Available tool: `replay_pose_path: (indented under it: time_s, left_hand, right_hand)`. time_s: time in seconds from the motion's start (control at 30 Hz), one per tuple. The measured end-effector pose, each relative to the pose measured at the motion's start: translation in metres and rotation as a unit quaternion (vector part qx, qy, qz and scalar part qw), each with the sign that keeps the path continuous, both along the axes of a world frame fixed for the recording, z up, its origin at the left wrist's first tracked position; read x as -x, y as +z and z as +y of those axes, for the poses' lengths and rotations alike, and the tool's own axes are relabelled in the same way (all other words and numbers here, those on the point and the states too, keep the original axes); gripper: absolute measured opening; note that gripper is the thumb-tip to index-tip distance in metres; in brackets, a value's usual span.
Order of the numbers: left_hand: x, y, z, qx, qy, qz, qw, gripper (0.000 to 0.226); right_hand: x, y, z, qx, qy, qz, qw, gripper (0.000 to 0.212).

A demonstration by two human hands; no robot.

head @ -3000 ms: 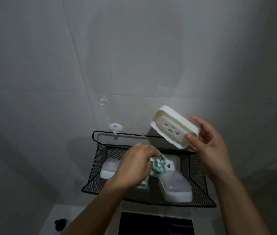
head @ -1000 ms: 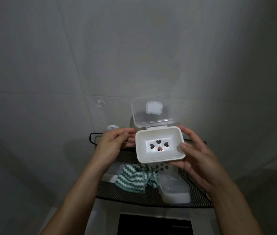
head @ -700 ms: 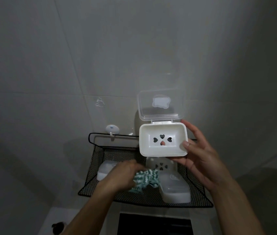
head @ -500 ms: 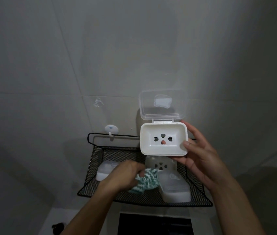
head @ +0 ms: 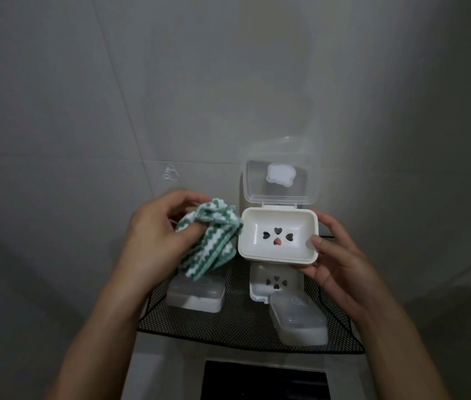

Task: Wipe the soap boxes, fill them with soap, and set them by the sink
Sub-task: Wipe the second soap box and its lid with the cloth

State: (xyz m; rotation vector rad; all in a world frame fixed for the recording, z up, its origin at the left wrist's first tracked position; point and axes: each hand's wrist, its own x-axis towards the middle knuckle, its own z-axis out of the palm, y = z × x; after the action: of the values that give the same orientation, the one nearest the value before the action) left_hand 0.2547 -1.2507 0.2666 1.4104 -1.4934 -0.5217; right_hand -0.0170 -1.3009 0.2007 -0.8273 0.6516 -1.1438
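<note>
My right hand (head: pixel 335 258) holds a white soap box (head: pixel 279 249) from its right side, tray facing me, heart-shaped drain holes in its floor. Its clear lid (head: pixel 280 180) stands open above it. My left hand (head: pixel 153 235) grips a green-and-white striped cloth (head: pixel 208 243), whose edge touches the box's left rim. Below, in the black mesh basket (head: pixel 228 321), lie a closed soap box (head: pixel 195 295) at the left, an open white tray (head: pixel 276 284) in the middle and a closed soap box (head: pixel 297 321) at the right front.
The basket hangs on a grey tiled wall (head: pixel 170 82). A dark rectangular opening (head: pixel 263 382) in a white surface lies below the basket's front edge. A small clear sticker mark (head: pixel 171 173) is on the wall above my left hand.
My left hand picked the striped cloth out of the basket and raised it to the left rim of the open box. My right hand kept the box nearly still.
</note>
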Motion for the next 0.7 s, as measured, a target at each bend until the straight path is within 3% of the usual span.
replay_pose_path:
  time_s: [0.17, 0.33, 0.43, 0.7]
  left_hand:
    - [0.038, 0.012, 0.001, 0.112, 0.061, -0.206, 0.970, 0.029]
    - [0.072, -0.006, -0.008, 0.059, 0.098, -0.352, 0.929, 0.022]
    - [0.084, -0.012, -0.008, 0.049, 0.099, -0.359, 0.927, 0.019]
    - [0.097, -0.003, -0.010, 0.028, 0.109, -0.258, 0.960, 0.025]
  right_hand:
    - [-0.016, 0.003, 0.000, 0.018, 0.017, 0.024, 0.999, 0.051]
    - [-0.031, 0.010, 0.001, 0.024, -0.001, 0.017, 1.000, 0.056]
    - [-0.032, 0.012, 0.003, 0.032, -0.016, 0.023, 0.999, 0.059]
    - [-0.028, 0.012, 0.002, 0.019, 0.014, 0.005, 1.000, 0.056]
